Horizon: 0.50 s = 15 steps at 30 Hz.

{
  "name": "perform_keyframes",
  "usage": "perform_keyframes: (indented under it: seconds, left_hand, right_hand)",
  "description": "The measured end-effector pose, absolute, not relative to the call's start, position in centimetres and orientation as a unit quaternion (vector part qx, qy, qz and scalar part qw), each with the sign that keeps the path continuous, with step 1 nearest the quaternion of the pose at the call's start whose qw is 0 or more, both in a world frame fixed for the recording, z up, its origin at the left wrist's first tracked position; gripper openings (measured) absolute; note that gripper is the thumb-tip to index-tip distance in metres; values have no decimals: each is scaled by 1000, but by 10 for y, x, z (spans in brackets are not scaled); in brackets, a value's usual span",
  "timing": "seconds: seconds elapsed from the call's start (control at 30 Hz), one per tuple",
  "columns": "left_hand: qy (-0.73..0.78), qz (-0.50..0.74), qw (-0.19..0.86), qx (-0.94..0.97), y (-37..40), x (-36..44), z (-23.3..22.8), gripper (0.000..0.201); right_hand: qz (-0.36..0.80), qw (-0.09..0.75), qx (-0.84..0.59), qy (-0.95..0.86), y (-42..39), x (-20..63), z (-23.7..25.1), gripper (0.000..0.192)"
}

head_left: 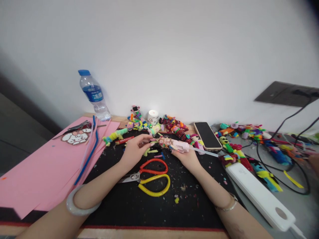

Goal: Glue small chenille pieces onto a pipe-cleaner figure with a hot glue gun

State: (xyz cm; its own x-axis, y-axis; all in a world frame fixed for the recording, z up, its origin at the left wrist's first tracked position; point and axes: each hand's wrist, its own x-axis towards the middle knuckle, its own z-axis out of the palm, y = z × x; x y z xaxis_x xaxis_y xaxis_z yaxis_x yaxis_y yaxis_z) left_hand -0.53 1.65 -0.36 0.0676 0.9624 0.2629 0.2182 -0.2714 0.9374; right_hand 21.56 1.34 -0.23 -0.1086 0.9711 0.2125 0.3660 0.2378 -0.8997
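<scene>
Two hands hold a small pipe-cleaner figure above the black mat: the left hand pinches its near end, the right hand grips its pink stick end. Red and yellow scissors lie just below them.

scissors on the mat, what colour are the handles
One red loop and one yellow loop on the scissors, seen in the head view.
</scene>
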Motion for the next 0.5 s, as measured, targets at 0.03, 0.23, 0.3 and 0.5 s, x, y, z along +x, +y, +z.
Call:
perform_keyframes:
  seconds: [0.03, 0.23, 0.3, 0.5]
  left_hand:
    - [471, 494, 376, 628, 16, -5, -4, 21]
    - [466, 483, 367, 645, 14, -5, -2, 22]
    - [465, 480, 364, 649, 13, -5, -1, 22]
    - [464, 476, 360, 655, 13, -5, 0, 21]
  right_hand:
    - [350, 429, -508, -660, 13, 216, -2, 18]
    - [351, 415, -508, -668, 13, 215, -3, 16]
    - [350, 413, -508, -670, 13, 214, -3, 15]
    - [341, 411, -510, -674, 13, 215, -4, 15]
